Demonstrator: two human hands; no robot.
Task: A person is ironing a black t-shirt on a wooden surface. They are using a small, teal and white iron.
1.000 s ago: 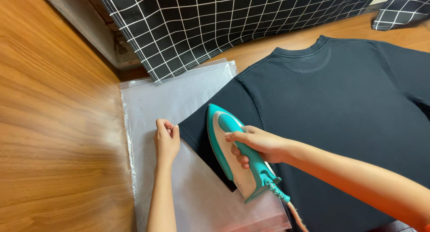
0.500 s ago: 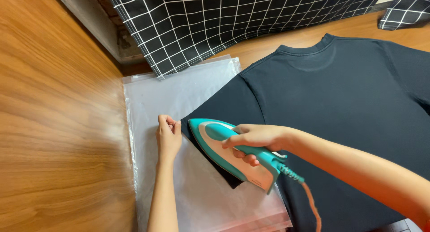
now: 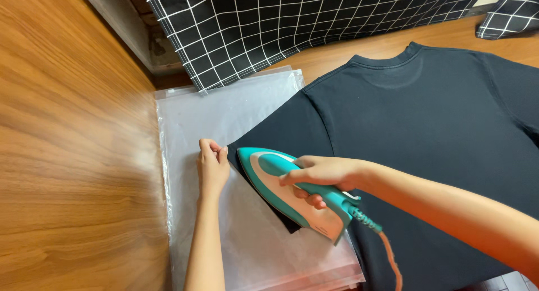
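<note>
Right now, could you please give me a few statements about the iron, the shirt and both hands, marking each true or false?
1. The right hand grips the handle of the teal and white electric iron. True.
2. The iron rests on the checked black and white cloth. False: it sits on the sleeve of the dark navy cotton T-shirt.
3. The left hand pinches the sleeve's edge. True.
4. The sleeve lies directly on the wooden floor. False: a stack of translucent plastic sheets lies under it.
5. The iron's cord is blue. False: it is orange.

Teal-and-white iron (image 3: 292,192) tilted on black T-shirt's (image 3: 426,133) sleeve — shirt flat, partly over clear plastic.
</note>
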